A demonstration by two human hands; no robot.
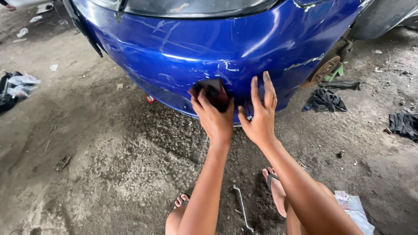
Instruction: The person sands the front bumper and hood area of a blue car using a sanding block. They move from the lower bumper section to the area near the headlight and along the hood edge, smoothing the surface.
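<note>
A scratched blue car bumper [174, 52] fills the top of the head view. My left hand [214, 118] presses a dark folded sanding sheet [213, 91] against the bumper's lower part, fingers wrapped over it. Just to its right, my right hand [260, 114] lies flat on the blue panel with the fingers spread, holding nothing. Both forearms reach up from the bottom of the view, and my feet in sandals rest on the ground below.
A bent metal rod [242, 207] lies on the dirt floor between my feet. Dark rags [324, 100] sit beside a bare brake disc [325, 68] at right. Plastic bags [19, 85] lie at far left, a white paper [355, 209] at bottom right.
</note>
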